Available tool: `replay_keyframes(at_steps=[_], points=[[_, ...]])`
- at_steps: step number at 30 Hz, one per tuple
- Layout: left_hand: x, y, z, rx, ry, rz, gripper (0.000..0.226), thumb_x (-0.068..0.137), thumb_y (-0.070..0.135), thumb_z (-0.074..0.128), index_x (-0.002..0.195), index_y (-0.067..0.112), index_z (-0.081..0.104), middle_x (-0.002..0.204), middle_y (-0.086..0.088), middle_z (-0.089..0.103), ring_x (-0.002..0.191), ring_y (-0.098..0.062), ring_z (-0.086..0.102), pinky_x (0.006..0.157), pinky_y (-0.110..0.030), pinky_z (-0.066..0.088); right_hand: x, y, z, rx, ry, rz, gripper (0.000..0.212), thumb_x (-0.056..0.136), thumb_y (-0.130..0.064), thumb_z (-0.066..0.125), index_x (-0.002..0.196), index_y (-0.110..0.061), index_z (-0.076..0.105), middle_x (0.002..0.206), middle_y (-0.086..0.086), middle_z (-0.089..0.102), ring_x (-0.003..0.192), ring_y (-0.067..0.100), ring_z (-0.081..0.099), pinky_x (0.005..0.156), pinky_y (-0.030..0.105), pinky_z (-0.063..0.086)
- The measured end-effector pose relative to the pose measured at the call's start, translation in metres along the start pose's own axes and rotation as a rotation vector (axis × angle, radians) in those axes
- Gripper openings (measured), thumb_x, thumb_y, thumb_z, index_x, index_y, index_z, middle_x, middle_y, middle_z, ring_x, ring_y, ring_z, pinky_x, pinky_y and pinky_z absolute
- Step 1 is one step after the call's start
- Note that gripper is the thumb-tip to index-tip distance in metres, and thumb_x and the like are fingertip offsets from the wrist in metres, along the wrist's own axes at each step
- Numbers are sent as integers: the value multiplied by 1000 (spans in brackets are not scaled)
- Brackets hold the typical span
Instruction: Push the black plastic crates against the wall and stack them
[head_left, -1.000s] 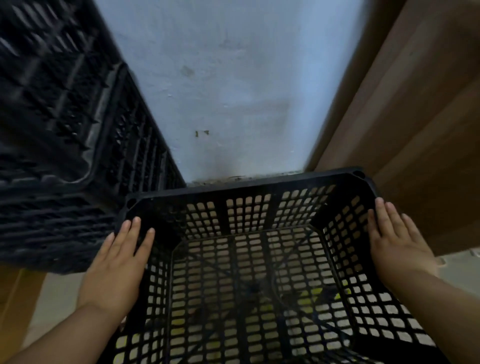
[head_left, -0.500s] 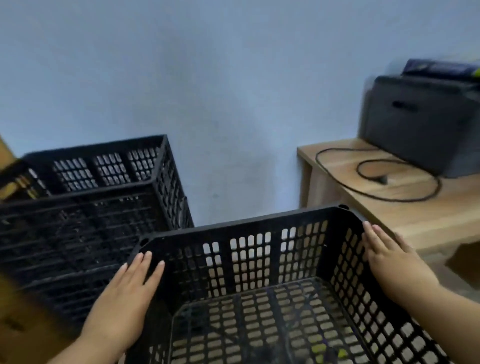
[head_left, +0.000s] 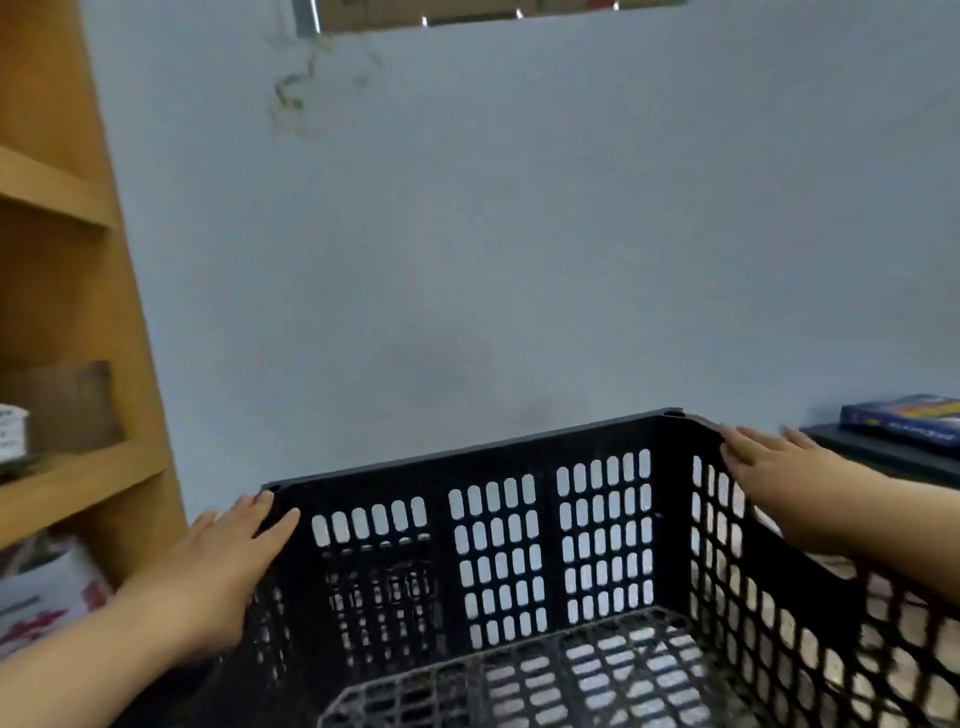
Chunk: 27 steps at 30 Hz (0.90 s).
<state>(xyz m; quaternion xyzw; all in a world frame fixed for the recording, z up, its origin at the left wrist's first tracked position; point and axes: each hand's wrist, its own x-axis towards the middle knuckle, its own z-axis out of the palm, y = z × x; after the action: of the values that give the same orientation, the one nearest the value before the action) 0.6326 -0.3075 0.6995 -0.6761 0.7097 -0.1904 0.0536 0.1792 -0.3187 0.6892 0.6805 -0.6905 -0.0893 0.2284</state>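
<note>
A black plastic crate (head_left: 540, 525) with slotted walls fills the lower middle of the view, raised in front of the pale blue wall (head_left: 467, 234). My left hand (head_left: 218, 566) presses flat on the outside of its left wall near the far corner. My right hand (head_left: 779, 467) lies on its right rim near the far right corner. Through the slots of the far wall, low on the left, another dark crate (head_left: 384, 597) shows dimly. The rest of that crate is hidden.
A wooden shelf unit (head_left: 67, 312) stands at the left with a box and a white bag on its shelves. At the right edge a blue book (head_left: 904, 421) lies on a dark device.
The crate has risen with both hands on its sides. The view has tilted up; the crate stack at the left and the wooden desk have dropped out of sight.
</note>
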Motion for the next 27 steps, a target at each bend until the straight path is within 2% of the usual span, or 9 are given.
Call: replay_keyframes(at_steps=[5,8,12,16,20,21,24,27], points=[[53,-70,-18,105,56,9,100,77,3,52,142,28,-20,153,-2,-24,141,-16,-21,110,-32,-14,71,-30,-56,-29,-7,-3,71,87,-11,35,148,-8,1,158,11,-12,147,23,1,118,44,8],[88,-112,-6,126,86,-20,101,81,14,56,135,36,-26,146,4,-32,138,-14,-24,110,-33,-14,121,-60,-68,-26,15,-36,71,86,-11,35,148,-8,1,158,10,-11,147,22,1,118,44,9],[133,-174,22,107,67,-74,113,73,11,61,119,53,-34,145,6,-34,140,-20,-24,121,-44,2,194,-110,-74,32,49,-94,72,85,-12,36,148,-9,1,158,11,-11,147,22,1,118,42,8],[168,-216,48,101,27,-100,110,74,9,60,128,46,-29,144,7,-34,139,-18,-27,120,-42,-4,251,-162,-85,77,46,-157,74,84,-10,39,148,-6,1,158,13,-10,147,23,3,118,41,9],[210,-267,77,69,19,-118,115,72,10,61,121,57,-32,147,9,-33,141,-21,-23,120,-47,12,291,-207,-93,96,29,-170,76,83,-13,45,148,-8,5,158,11,-6,146,23,9,118,41,12],[222,-278,82,75,27,-111,116,71,10,61,119,59,-33,147,10,-33,141,-21,-23,120,-46,12,300,-217,-96,105,29,-162,76,82,-12,45,148,-7,7,158,11,-5,146,23,11,118,41,13],[260,-306,98,133,10,-49,111,75,11,62,128,47,-29,144,6,-33,138,-16,-26,119,-41,-6,323,-247,-106,114,3,-115,75,82,-12,46,147,-8,9,158,12,-2,146,22,12,118,41,14],[300,-333,113,151,5,-10,108,75,10,60,130,39,-27,144,5,-32,140,-18,-23,118,-38,-8,342,-279,-114,111,-52,-56,76,83,-11,45,147,-4,6,158,14,-5,146,24,11,118,40,14]])
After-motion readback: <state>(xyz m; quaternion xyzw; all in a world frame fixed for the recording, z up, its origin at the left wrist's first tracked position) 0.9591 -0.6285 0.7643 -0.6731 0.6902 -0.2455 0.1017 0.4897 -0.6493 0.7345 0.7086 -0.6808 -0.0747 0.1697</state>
